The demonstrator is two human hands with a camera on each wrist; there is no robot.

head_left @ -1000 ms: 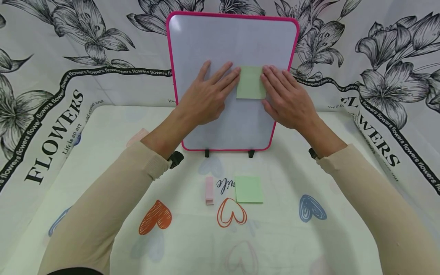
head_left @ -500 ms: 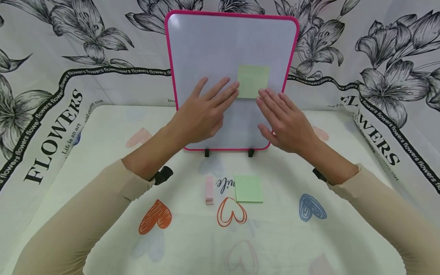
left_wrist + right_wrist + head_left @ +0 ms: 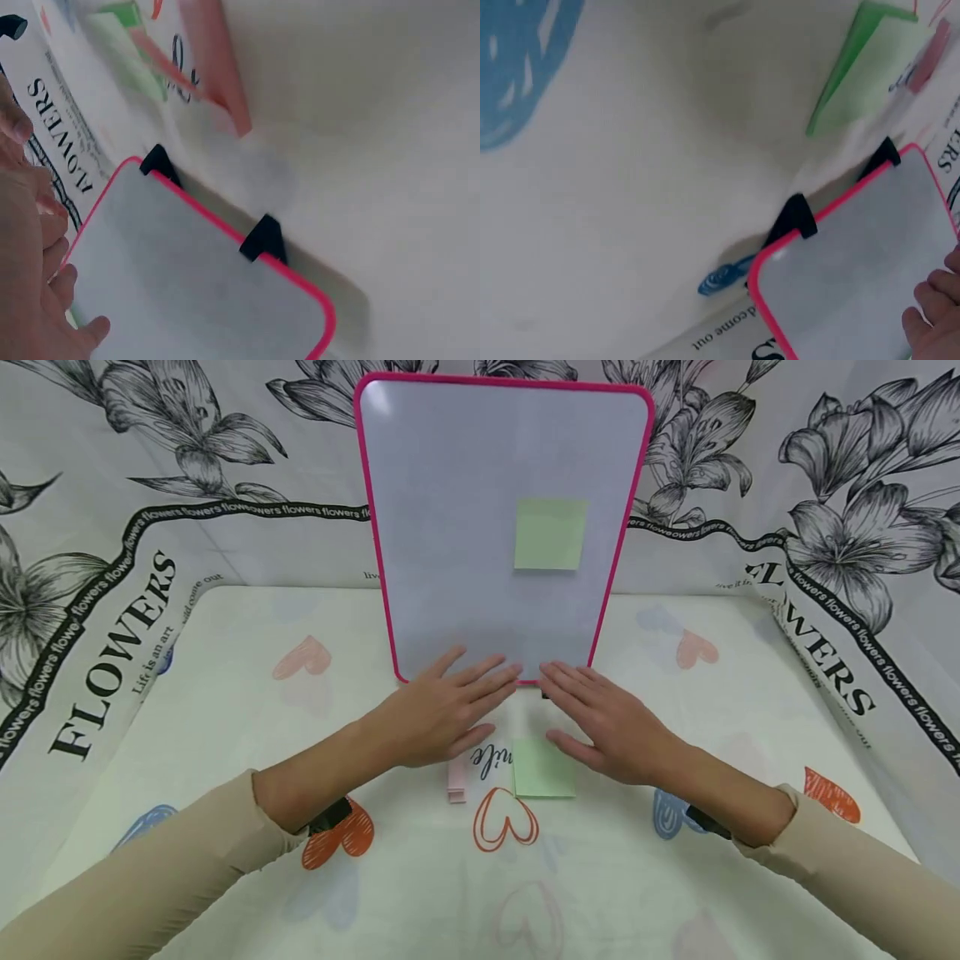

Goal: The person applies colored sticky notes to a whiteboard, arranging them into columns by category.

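It looks like a makeshift home craft corner: a surface (image 3: 225,710) draped in heart-print cloth, flower-print sheets (image 3: 825,485) hung as backdrop, a pink-framed whiteboard (image 3: 450,527) standing upright.

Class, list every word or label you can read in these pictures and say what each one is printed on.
"FLOWERS": large black letters on the white flower-printed backdrop cloth.
"Life is an art": small line beside it.
"flowers flowers flowers": repeated along the black ribbon band.
"...ile": cursive on the heart-printed tablecloth, partly hidden.
Pink-framed whiteboard and green sticky note: blank.
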